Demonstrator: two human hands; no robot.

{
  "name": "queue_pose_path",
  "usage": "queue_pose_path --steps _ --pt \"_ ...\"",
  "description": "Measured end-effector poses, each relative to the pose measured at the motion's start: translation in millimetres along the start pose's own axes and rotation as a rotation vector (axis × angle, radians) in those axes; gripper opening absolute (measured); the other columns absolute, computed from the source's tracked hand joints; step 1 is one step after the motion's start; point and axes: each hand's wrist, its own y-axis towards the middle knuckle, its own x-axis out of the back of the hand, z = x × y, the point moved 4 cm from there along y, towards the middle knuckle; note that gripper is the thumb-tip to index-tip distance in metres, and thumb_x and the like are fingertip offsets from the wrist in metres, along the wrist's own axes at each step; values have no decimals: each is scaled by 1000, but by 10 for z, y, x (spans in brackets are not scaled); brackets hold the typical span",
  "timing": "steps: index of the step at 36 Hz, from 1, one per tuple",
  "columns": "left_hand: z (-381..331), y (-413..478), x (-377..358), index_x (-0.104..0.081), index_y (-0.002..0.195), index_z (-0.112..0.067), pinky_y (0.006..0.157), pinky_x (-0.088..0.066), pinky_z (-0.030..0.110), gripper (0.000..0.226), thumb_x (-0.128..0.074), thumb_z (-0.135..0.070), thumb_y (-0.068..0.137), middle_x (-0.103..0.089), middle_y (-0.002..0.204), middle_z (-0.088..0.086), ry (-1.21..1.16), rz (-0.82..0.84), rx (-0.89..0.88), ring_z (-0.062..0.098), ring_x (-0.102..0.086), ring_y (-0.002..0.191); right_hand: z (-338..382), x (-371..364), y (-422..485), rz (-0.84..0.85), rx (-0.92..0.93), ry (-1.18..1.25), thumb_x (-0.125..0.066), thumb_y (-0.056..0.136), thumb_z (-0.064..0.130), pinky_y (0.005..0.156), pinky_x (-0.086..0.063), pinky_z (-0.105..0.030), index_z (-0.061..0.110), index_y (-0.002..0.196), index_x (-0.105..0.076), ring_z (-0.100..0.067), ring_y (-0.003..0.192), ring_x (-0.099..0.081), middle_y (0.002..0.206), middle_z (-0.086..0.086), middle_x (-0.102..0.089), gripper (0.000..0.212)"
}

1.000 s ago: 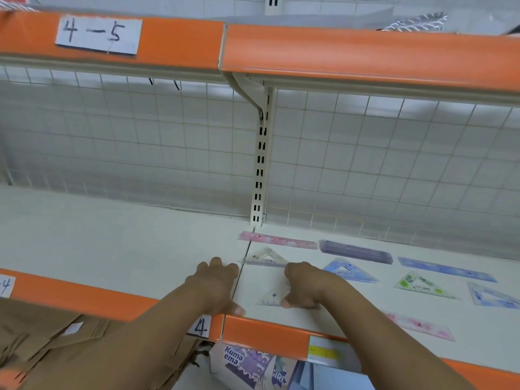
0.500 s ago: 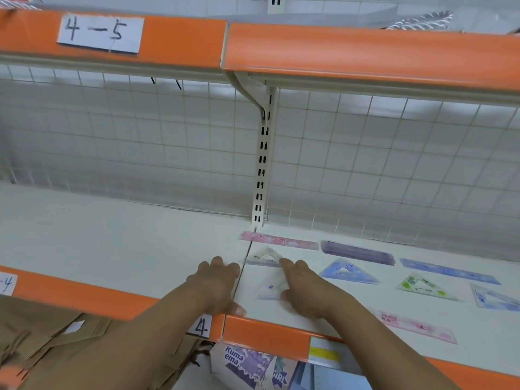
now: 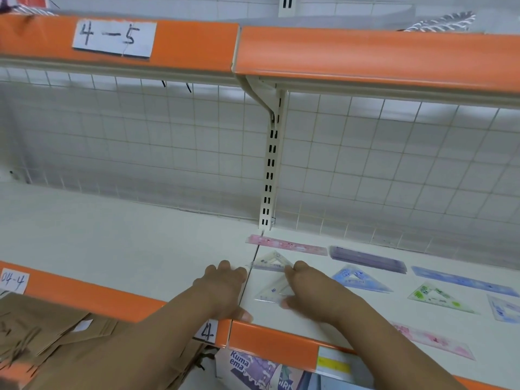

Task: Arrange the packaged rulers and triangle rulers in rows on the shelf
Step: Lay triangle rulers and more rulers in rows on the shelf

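Rests left hand (image 3: 222,288), fingers relaxed, flat on shelf (image 3: 112,249); presses clear triangle ruler (image 3: 271,292) under right hand (image 3: 308,289), fingers straight.

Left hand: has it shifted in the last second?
No. The left hand still rests just left of the white shelf's seam, above the handwritten "4" paper label, as before.

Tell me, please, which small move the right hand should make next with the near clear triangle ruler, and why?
Probably slide the near clear triangle ruler slightly toward the front of the shelf, then let go. The right hand rests on its right corner; it lies close to the rear clear triangle ruler and seems behind the line of the front pink ruler.
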Motion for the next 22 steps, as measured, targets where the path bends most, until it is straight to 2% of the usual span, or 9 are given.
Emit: queue_pose_path --steps 4,8,13,18,22 --pt "-4 6 4 -32 141 -24 104 -39 42 78 -70 -51 79 -32 139 7 5 0 -3 28 -31 130 17 10 48 -27 24 -77 -53 92 34 84 -47 -36 7 118 -53 -28 105 -55 117 -13 -54 38" --pt "-1 -5 4 -31 142 -24 104 -38 43 79 -70 -51 79 -31 139 6 3 4 -5 28 -30 130 39 12 109 -53 54 -102 -49 92 31 81 -47 -34 6 111 -57 -30 103 -57 114 -14 -57 33" --pt "-4 -26 5 -31 141 -24 105 -38 43 77 -70 -50 80 -31 139 6 -9 1 -2 28 -30 130 -22 40 295 -113 66 -96 -42 96 29 81 -44 -33 6 121 -49 -29 108 -53 118 -13 -54 35" --pt "-17 -36 17 -29 144 -25 106 -37 43 80 -71 -48 80 -30 141 5 -25 -1 10 27 -29 131 -6 75 474 -169 160 -170 -39 100 17 92 -47 -38 16 133 -46 -31 114 -52 124 -15 -52 34" --pt "-16 -39 15 -29 143 -25 105 -36 43 80 -71 -48 80 -29 141 5 -28 3 21 28 -28 132 -86 -33 685 -173 94 -164 -40 98 26 94 -46 -37 9 128 -46 -30 116 -51 127 -13 -53 35"
